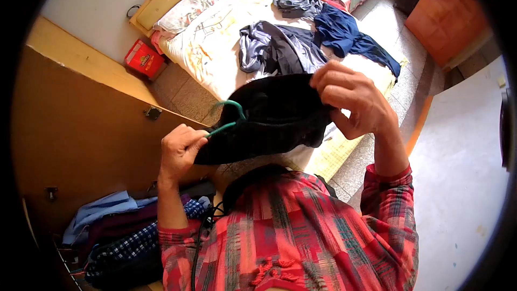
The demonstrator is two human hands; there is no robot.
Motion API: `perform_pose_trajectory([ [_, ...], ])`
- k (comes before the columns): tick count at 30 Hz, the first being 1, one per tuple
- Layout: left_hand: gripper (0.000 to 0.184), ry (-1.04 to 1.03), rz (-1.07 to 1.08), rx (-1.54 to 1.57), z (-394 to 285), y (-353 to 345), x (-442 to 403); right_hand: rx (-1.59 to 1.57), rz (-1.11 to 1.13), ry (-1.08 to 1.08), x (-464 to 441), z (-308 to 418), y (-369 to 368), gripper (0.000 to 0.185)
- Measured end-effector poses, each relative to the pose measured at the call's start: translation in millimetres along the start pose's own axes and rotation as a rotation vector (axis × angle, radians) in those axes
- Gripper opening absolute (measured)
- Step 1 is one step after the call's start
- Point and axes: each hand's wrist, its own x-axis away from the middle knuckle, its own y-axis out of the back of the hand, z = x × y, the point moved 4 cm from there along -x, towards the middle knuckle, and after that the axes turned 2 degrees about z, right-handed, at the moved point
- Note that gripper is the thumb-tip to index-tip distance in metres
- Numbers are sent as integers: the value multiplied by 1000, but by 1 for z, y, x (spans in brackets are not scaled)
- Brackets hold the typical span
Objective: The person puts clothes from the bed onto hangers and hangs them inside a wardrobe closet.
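Observation:
A black garment [269, 134] hangs between my two hands in front of my chest. My left hand [182, 148] is closed on a green hanger [230, 124], pinching it at the garment's left side. The hanger's hook curves up over the dark cloth, and the rest of it is hidden by the garment. On the other side, my right hand [353, 97] is closed on the garment's upper right edge, with its fingers curled over the cloth.
Beyond the garment, grey clothes [280, 48] and dark blue clothes [339, 29] lie on a bed [210, 48]. A red box [144, 59] stands beside it. An open wooden door [91, 124] is at left, above folded or hanging clothes [134, 242]. A white surface [463, 178] is at right.

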Motion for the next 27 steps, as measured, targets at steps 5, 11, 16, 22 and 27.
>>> perform_pose_trajectory([
  [5,13,-68,-36,375,14,29,7,-443,-52,-299,-9,-51,-10,30],
  [11,14,50,-84,521,29,39,2,-1112,146,-423,-24,-42,-77,40],
  [16,18,116,-267,551,33,62,-6,-330,-175,-268,-25,-91,6,28],
  [22,19,-11,-394,246,-15,117,-49,288,-120,-85,-104,17,75,32],
  [27,23,-134,-543,85,-37,165,-64,517,-291,80,-150,33,90,16],
])
